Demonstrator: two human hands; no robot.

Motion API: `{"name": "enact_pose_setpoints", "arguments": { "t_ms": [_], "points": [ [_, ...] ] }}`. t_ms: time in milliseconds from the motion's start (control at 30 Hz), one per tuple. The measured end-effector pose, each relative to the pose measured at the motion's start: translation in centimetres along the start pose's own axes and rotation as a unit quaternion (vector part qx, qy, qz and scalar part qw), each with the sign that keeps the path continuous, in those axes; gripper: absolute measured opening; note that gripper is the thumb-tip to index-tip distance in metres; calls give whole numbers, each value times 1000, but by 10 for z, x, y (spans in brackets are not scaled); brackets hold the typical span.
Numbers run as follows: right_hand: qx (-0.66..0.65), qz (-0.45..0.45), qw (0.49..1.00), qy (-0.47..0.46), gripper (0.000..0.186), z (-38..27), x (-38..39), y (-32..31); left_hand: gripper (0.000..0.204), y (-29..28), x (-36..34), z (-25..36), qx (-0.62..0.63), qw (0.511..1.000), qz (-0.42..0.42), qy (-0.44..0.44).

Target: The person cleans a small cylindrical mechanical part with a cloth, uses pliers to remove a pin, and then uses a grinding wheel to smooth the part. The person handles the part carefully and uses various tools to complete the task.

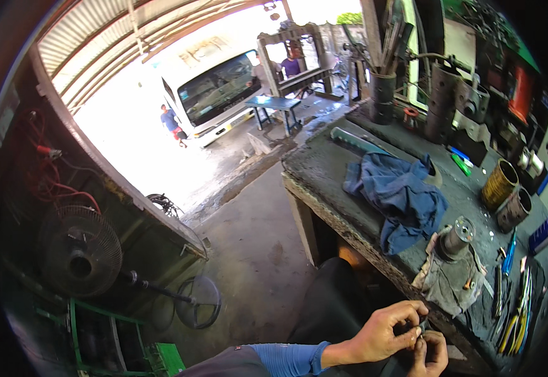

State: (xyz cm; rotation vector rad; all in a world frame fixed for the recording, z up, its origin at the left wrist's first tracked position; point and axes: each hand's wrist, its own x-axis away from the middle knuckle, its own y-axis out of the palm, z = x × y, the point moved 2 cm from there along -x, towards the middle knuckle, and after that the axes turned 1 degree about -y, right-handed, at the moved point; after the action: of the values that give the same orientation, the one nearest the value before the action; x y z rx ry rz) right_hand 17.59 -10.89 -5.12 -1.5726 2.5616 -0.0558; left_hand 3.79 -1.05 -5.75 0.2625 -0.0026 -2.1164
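My left hand [384, 333] reaches in from a blue sleeve, its fingers curled in a pinch. Close against it is my right hand [432, 355], thumb and fingers pressed together. Between the fingertips is a small dark piece, mostly covered by the fingers, so I cannot make out its kind. Both hands are over my lap, beside the front edge of the workbench [349, 217]. Nearest to them on the bench lies a grey rag [453, 286], with a metal cylindrical part [458, 239] standing on it. A crumpled blue cloth [400, 195] lies farther back.
Pliers [518, 314] and a blue-handled screwdriver [509, 254] lie on the bench's right side. Behind them stand a yellowish can [500, 184] and several metal cylinders. A fan [80, 254] is at left. Beyond the concrete floor are a blue bench [273, 103], a white vehicle [214, 88] and people.
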Motion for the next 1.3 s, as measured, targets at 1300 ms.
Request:
{"name": "enact_pose_setpoints", "arguments": {
  "t_ms": [1300],
  "points": [
    [-243, -25, 960, 139, 38, 26, -6, -4, 18, 0, -7, -12, 18, 1000, -11, -2]
  ]
}}
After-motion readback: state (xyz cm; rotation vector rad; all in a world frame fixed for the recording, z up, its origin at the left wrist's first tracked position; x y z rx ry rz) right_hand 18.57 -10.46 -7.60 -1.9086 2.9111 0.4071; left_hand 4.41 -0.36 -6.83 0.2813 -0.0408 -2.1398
